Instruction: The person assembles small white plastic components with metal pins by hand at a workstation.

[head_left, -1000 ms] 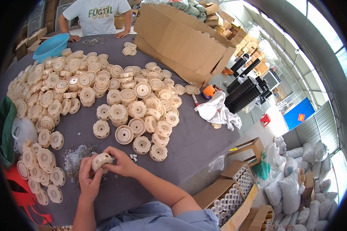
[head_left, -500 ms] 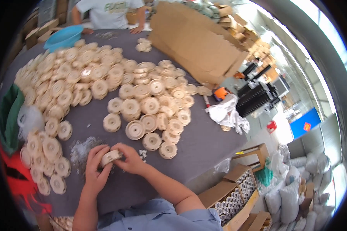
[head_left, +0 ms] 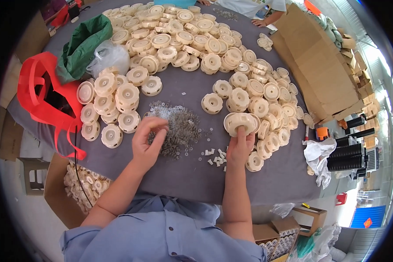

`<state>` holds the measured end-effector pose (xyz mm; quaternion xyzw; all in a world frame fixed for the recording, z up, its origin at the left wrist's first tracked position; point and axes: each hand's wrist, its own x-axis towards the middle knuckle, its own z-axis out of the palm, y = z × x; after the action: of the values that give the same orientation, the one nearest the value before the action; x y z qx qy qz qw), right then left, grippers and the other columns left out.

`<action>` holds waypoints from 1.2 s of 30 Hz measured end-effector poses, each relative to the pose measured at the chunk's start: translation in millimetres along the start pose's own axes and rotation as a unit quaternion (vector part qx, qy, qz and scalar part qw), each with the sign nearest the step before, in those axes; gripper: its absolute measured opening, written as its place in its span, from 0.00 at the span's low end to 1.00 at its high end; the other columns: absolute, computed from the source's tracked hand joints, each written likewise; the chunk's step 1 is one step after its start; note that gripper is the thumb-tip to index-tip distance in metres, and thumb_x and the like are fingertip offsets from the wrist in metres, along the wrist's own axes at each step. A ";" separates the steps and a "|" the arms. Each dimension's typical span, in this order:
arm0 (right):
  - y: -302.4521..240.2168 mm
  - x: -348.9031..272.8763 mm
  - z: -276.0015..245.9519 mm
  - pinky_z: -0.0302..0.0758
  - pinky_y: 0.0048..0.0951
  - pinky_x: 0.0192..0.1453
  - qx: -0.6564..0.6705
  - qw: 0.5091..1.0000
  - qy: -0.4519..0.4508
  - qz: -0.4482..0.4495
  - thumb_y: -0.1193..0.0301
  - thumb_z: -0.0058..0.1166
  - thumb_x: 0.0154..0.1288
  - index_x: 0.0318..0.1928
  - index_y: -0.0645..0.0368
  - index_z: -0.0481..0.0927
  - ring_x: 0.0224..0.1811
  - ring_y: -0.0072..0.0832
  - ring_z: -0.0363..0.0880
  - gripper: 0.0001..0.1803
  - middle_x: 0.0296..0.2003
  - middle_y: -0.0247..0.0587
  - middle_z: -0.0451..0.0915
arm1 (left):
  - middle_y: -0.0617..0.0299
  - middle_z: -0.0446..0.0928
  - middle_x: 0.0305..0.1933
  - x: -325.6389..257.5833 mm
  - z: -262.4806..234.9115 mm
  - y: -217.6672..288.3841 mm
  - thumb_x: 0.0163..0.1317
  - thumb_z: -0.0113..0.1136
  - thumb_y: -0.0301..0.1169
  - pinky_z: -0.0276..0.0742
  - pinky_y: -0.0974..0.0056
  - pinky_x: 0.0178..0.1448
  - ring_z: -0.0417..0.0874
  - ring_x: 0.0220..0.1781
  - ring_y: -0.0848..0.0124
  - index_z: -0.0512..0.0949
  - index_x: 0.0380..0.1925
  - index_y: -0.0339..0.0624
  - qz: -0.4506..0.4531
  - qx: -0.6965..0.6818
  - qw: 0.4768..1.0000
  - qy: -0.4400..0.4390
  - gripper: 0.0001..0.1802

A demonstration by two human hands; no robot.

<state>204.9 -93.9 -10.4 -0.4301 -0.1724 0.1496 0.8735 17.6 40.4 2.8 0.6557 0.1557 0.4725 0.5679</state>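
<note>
My right hand [head_left: 240, 150] grips a round cream plastic part [head_left: 239, 124] by its near side, at the front of the right-hand heap of like parts [head_left: 258, 106]. My left hand [head_left: 146, 144] is at the left edge of a pile of small metal springs [head_left: 179, 133]. Its thumb and fingers are curled together; whatever is between them is too small to make out. Small clear washers [head_left: 161, 108] lie at the far side of the springs. Several small white plastic pieces [head_left: 218, 158] are scattered on the dark cloth between my hands.
More cream parts [head_left: 111, 102] are heaped at left and across the back. At left are a red bag [head_left: 30, 83], a green bag [head_left: 87, 41] and a clear plastic bag [head_left: 109, 59]. A cardboard sheet [head_left: 314, 56] stands at right. Across the table is a person's hand [head_left: 260, 22].
The view has swung left. My hands, earlier together around one cream part, are now apart: the left at the springs, the right holding a cream part at the right-hand heap.
</note>
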 end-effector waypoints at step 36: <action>-7.3 -5.1 3.0 0.67 0.30 0.55 0.065 0.996 -0.061 0.016 0.74 0.48 0.62 0.50 0.63 0.65 0.50 0.27 0.71 0.17 0.47 0.39 0.72 | 0.65 0.71 0.31 -34.1 40.9 21.8 0.41 0.62 0.24 0.62 0.62 0.41 0.72 0.37 0.66 0.76 0.27 0.44 0.126 0.353 0.894 -0.245 0.10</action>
<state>199.9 -98.2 -3.7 -0.3650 -0.2085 0.2009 0.8848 25.7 -16.0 10.9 0.9219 0.0847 0.2787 0.2555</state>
